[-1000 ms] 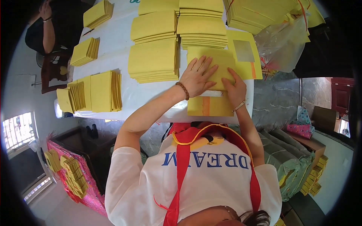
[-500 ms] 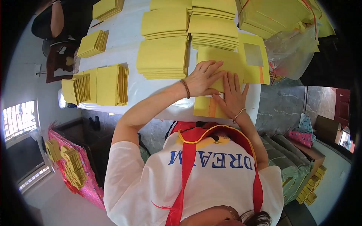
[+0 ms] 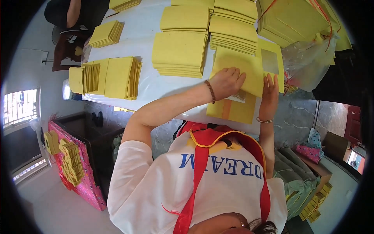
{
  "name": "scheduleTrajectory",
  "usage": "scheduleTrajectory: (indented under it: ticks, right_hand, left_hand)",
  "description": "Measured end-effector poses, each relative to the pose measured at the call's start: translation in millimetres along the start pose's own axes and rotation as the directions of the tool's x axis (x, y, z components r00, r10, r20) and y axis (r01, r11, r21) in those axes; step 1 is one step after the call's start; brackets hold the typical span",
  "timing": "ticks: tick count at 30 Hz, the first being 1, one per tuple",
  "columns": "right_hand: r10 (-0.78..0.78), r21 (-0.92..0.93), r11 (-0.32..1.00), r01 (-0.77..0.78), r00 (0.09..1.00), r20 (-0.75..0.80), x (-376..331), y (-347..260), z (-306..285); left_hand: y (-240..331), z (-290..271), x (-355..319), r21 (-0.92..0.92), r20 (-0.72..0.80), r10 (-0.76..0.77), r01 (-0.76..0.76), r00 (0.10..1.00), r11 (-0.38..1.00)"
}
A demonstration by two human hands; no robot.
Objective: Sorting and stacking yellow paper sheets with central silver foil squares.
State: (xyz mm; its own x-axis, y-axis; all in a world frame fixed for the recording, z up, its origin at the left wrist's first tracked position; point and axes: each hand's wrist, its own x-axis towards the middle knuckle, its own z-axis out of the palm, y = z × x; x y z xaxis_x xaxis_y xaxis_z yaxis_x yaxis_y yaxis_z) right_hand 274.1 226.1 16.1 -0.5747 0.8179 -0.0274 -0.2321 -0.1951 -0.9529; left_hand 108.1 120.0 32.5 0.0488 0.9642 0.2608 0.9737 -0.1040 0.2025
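While both palms lie flat with fingers spread, the left hand (image 3: 227, 82) presses on a flat yellow paper envelope (image 3: 237, 70) at the near edge of the white-covered table (image 3: 156, 87), and the right hand (image 3: 269, 90) rests along its right side. Neither grips it. Stacks of yellow envelopes (image 3: 179, 52) sit just beyond, with a clear plastic bag (image 3: 307, 64) to the right.

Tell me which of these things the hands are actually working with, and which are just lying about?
In use:
left hand
right hand
yellow envelope pressed under both hands
windowed yellow envelope beneath it

Lying about:
stacks of yellow envelopes
fanned envelope piles
clear plastic bag
pink box on the floor
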Motion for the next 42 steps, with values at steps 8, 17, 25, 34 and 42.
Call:
scheduleTrajectory:
  ticks: [8, 17, 25, 34, 42]
  right_hand:
    - [0.044, -0.327, 0.944, 0.052, 0.959, 0.279, -5.0, 10.2, -22.4]
    - [0.146, -0.418, 0.908, -0.014, 0.947, 0.286, -3.3, 6.2, -0.3]
    - [0.031, -0.607, 0.772, 0.189, 0.942, 0.333, -6.2, 16.8, -1.7]
    - [0.099, -0.572, 0.800, 0.181, 0.901, 0.423, -4.2, 24.4, -9.5]
    - [0.069, -0.609, 0.752, 0.253, 0.889, 0.453, -4.6, 26.7, -11.7]
  left_hand:
    - [-74.4, -102.3, -49.2, 0.201, -0.374, 0.037, 0.042, 0.927, 0.979]
    - [-135.1, -50.1, -100.5, 0.263, -0.039, -0.243, 0.245, 0.969, 0.933]
    - [-137.0, -29.5, -109.4, 0.335, 0.137, -0.279, 0.220, 0.951, 0.916]
    - [-132.5, -31.6, -115.4, 0.187, 0.159, -0.321, 0.291, 0.934, 0.938]
    - [-130.2, -72.2, -99.8, 0.080, 0.222, -0.292, 0.281, 0.930, 0.956]
